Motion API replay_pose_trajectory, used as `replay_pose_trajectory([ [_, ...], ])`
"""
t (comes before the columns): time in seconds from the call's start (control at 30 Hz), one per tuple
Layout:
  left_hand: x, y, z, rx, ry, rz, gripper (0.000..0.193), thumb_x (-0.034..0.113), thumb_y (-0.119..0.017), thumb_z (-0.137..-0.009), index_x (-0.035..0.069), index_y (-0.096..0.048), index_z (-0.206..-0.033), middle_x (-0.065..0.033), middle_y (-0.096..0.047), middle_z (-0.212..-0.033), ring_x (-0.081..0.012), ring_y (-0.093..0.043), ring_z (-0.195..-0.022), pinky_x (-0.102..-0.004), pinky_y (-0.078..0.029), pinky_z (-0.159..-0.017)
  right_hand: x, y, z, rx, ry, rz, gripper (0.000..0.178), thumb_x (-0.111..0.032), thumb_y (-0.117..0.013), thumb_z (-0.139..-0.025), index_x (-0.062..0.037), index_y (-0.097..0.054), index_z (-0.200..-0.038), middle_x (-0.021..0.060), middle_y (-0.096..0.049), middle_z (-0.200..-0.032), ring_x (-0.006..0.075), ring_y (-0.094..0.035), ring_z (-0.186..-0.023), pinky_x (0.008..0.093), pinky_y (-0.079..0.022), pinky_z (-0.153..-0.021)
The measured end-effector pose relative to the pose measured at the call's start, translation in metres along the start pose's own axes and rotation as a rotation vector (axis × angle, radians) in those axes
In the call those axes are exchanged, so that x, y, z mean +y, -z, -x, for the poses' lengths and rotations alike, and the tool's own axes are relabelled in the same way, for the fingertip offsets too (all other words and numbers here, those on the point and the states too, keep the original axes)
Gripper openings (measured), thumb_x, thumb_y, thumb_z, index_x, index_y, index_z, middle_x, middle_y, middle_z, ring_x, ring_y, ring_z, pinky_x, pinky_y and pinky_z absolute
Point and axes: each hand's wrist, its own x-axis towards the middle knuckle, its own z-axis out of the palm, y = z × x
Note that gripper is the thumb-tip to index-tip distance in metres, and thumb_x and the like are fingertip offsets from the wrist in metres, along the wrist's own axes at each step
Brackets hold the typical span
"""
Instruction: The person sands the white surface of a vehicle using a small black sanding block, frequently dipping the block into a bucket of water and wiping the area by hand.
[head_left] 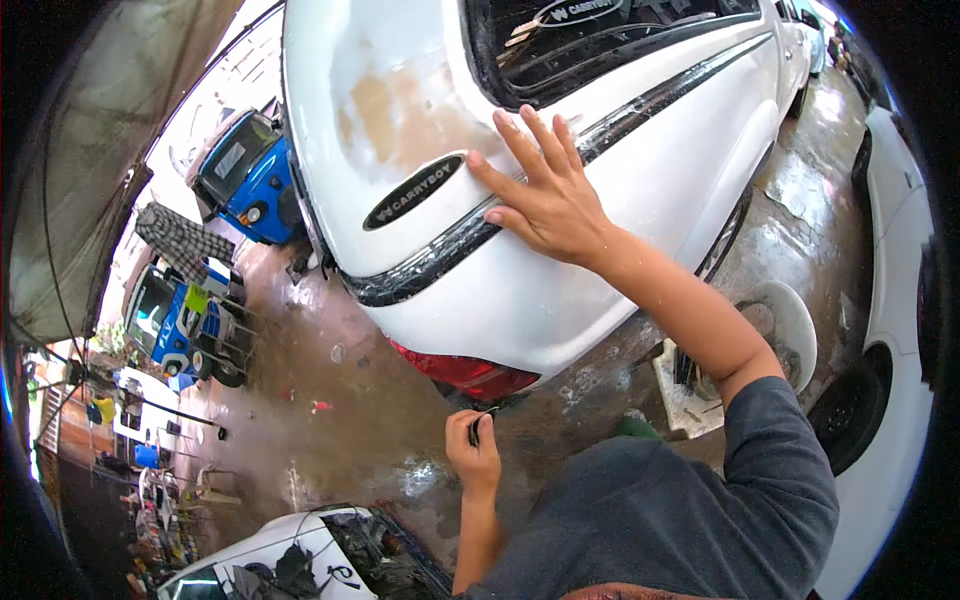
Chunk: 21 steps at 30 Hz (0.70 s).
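Note:
In front of me is the rear side of a white vehicle [600,260], with a black strip [440,255] running along its body. My right hand [545,195] lies with fingers spread on the panel, across the strip and just right of an oval black badge [415,193]. Above the badge, a patch of the panel shows a brownish sanded-looking area [390,115]. My left hand [472,455] is held low, below the red tail light [465,370], with its fingers closed round a small black object [475,431]. Most of that object is hidden by the fingers.
A white round basin [785,325] and a dirty white board [685,395] are on the wet floor at right. Another white car [895,230] stands beyond them. Blue three-wheelers [250,180] are at far left, and a stripped white car part [290,550] is at lower left.

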Motion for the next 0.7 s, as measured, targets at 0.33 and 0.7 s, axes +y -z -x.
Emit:
replay_pose_trajectory([
  [0.33, 0.007, -0.001, -0.004, -0.014, -0.010, 0.028, 0.013, 0.010, -0.072, -0.097, -0.001, -0.064, -0.097, -0.0151, -0.065, -0.098, -0.0306, -0.065, -0.090, -0.0385, -0.051, -0.082, -0.022, -0.001, -0.021, -0.151, 0.434, 0.055, 0.068, -0.068, -0.033, -0.103, -0.0282, -0.053, -0.154, -0.0018, -0.032, -0.171, 0.0300, -0.012, -0.162, 0.0601, 0.002, -0.131],
  [0.7, 0.010, -0.024, 0.009, 0.003, -0.036, 0.126, 0.015, 0.011, -0.077, -0.092, 0.002, -0.066, -0.098, -0.0150, -0.068, -0.095, -0.0344, -0.068, -0.087, -0.0399, -0.054, -0.078, -0.071, 0.006, -0.103, -0.347, 0.934, 0.045, 0.076, -0.066, -0.033, -0.105, -0.0100, -0.051, -0.152, 0.0060, -0.045, -0.163, 0.0212, -0.033, -0.155, 0.0517, -0.014, -0.131],
])
